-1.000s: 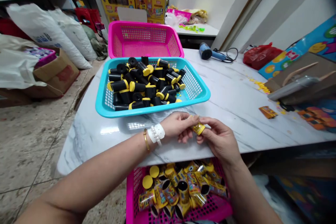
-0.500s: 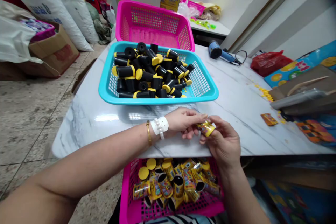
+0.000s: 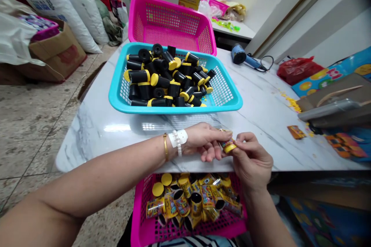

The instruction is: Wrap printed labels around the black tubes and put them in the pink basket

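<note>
My left hand (image 3: 204, 141) and my right hand (image 3: 251, 158) meet over the front edge of the marble table (image 3: 261, 115). Between their fingertips they pinch one small yellow-capped tube (image 3: 228, 145) with a printed wrap. Behind them stands a turquoise basket (image 3: 228, 100) heaped with several black tubes (image 3: 165, 81) that have yellow caps. Below the table edge, near my lap, a pink basket (image 3: 139, 224) holds several wrapped tubes (image 3: 191, 200) in yellow print. My left wrist wears a white band and a gold bangle.
An empty pink basket (image 3: 171, 23) leans behind the turquoise one. A blue heat gun (image 3: 242, 57), a red bag (image 3: 298, 69), yellow scraps (image 3: 291, 102), a small orange label (image 3: 296, 131) and a cardboard piece (image 3: 333, 100) lie at the right. Sacks and boxes crowd the floor left.
The view has shifted slightly. My hands have turned the tube between the fingertips and dropped a little toward the table edge; both still hold it.
</note>
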{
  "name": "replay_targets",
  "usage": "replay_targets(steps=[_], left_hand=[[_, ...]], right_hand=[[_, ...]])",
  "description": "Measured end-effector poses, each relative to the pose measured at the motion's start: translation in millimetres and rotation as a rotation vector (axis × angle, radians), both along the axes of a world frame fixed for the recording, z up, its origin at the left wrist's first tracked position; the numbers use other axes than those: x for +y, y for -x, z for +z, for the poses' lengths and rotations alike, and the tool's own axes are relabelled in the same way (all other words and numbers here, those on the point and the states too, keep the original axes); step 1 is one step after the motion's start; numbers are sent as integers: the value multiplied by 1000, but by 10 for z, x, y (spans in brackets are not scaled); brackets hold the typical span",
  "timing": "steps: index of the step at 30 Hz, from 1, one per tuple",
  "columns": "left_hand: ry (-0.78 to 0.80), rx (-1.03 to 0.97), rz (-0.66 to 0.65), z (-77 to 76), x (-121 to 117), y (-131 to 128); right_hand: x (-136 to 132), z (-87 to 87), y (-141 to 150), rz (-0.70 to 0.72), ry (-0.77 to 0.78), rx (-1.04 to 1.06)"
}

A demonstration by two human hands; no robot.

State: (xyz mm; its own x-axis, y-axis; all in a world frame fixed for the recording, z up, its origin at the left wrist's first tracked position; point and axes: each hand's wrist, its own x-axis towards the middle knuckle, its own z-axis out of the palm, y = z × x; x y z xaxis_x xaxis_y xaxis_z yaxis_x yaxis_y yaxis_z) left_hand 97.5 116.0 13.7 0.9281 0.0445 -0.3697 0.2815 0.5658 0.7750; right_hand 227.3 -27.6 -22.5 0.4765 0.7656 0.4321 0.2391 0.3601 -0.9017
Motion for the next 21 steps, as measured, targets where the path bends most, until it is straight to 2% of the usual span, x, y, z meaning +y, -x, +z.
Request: replay_targets(steps=[2, 5, 7, 9, 13, 16, 19, 21], left_hand=[[3, -25, -7, -12, -1, 1], [-13, -43, 3, -44, -9, -8], [-13, -29, -15, -58, -13, -17], [-14, 0, -40, -64, -12, -24], [-28, 13, -53, -66, -15, -23], [-82, 41, -69, -42, -31, -9], [-163, 93, -106, 21, -15, 20], [-269, 116, -34, 62, 28, 35]], right_hand=[[-19, 11, 18, -8, 8, 8], [-56, 28, 42, -62, 35, -167], [-80, 22, 54, -114, 0, -272], [-89, 9, 68, -135, -49, -294], [-71, 35, 105, -66, -8, -261], [-100, 109, 112, -51, 35, -379], [-230, 158, 93, -2, 30, -469], [-358, 156, 85, 80, 71, -474]])
